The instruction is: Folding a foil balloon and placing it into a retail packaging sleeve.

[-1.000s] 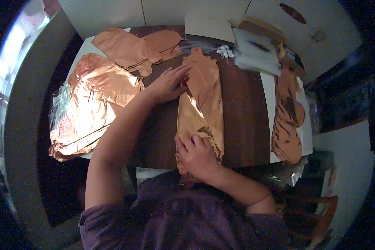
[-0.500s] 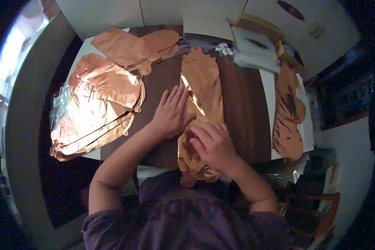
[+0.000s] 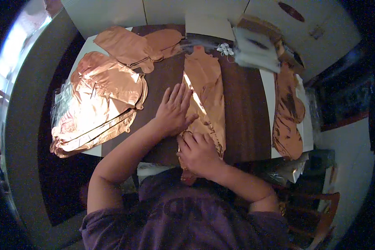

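A flat, copper-coloured foil balloon [image 3: 206, 79] lies lengthwise down the middle of the dark brown table, folded into a long strip with a slanting bright crease. My left hand [image 3: 173, 111] rests flat along its left edge, fingers stretched out. Lower down, my right hand [image 3: 201, 155] has its fingers bent over the balloon's left edge, gripping the foil there. The balloon's lower end, partly hidden beneath this hand, hangs past the table's near edge.
More flat copper foil balloons lie in a shiny pile [image 3: 100, 96] at left and a pair [image 3: 131, 43] at far left. A folded balloon [image 3: 288, 112] lies at right. At the back are a small white bundle [image 3: 225, 49], a clear plastic bag [image 3: 256, 48] and a cardboard box [image 3: 258, 26].
My right hand has come down and left from above the balloon onto its lower left edge, and the foil under it has shifted. The left hand stays nearly in place.
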`<state>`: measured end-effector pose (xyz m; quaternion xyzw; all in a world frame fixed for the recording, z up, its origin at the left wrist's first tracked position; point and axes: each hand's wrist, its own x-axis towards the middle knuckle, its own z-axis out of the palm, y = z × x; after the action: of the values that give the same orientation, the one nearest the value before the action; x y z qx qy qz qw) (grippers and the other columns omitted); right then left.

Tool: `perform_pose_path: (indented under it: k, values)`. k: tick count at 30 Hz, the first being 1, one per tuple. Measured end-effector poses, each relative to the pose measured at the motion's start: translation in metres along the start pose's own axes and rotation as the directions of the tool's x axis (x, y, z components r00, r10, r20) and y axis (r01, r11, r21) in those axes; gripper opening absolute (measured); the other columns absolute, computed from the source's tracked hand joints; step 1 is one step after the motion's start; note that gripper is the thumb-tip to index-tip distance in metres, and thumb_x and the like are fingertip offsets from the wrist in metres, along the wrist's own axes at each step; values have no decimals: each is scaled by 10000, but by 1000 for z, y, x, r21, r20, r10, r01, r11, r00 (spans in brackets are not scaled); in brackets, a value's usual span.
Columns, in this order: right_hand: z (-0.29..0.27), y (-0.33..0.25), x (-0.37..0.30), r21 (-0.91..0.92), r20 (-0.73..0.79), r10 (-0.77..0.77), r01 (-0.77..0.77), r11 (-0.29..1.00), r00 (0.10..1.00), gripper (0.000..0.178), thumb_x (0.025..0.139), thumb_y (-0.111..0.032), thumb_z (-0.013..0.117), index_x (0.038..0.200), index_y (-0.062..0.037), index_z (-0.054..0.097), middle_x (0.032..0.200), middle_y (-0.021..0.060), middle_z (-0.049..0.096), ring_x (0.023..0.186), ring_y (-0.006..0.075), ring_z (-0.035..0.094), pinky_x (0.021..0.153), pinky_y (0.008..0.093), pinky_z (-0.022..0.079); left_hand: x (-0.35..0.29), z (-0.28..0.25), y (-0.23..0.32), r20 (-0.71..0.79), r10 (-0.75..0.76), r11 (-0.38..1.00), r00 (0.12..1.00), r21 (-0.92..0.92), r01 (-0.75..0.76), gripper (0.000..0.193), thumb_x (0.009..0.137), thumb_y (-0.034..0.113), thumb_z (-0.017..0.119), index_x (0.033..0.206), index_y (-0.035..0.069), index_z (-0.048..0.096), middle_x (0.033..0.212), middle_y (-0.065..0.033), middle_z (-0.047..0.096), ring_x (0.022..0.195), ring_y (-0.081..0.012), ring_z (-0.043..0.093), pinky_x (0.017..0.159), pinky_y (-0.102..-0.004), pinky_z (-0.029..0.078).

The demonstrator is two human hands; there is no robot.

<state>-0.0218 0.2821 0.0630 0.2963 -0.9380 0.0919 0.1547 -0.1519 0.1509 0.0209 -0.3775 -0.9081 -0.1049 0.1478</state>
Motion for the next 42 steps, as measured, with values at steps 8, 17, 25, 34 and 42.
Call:
perform_pose_path:
  k: [8, 17, 25, 34, 42]
  values:
    - [0, -4, -2, -17, 35, 41, -40, 999, 999, 523, 736, -345, 685, 1137, -18, 605, 1075, 88, 553, 936, 231, 505, 782, 369, 399, 1, 2, 1, 31, -4, 1000, 1000, -14, 4, 797, 902, 536, 441, 1421, -54, 306, 1466, -293, 296, 1381, -412, 272, 1131, -530, 163]
    - [0, -9, -3, -86, 111, 60, -51, 995, 992, 550, 753, -348, 669, 1177, -8, 587, 1154, 125, 549, 926, 256, 501, 784, 383, 406, 4, -2, 2, 10, -7, 1000, 1000, -16, 7, 797, 898, 545, 445, 1403, -62, 336, 1456, -290, 311, 1364, -415, 293, 1124, -534, 174]
    - [0, -13, -5, -86, 120, 95, -85, 993, 988, 573, 759, -360, 662, 1210, -19, 573, 1201, 135, 530, 954, 261, 502, 816, 417, 411, 25, 1, -7, 25, -66, 995, 998, -69, 67, 813, 913, 577, 402, 1381, -85, 349, 1453, -295, 310, 1367, -418, 285, 1124, -531, 172]
    - [3, -11, -6, -86, 119, 106, -96, 992, 987, 567, 773, -374, 661, 1221, -40, 570, 1211, 130, 523, 1030, 299, 497, 831, 427, 416, 38, 11, -9, -17, -91, 993, 996, -72, 90, 780, 910, 551, 429, 1350, -91, 384, 1437, -291, 338, 1361, -403, 300, 1119, -526, 188]
    - [-1, -12, -6, -108, 142, 115, -100, 989, 983, 553, 781, -388, 655, 1211, -47, 582, 1208, 131, 535, 1028, 287, 493, 822, 432, 410, 46, 9, -16, -55, -144, 976, 988, -171, 133, 663, 894, 475, 518, 1304, -43, 460, 1357, -225, 452, 1313, -369, 373, 1113, -556, 190]
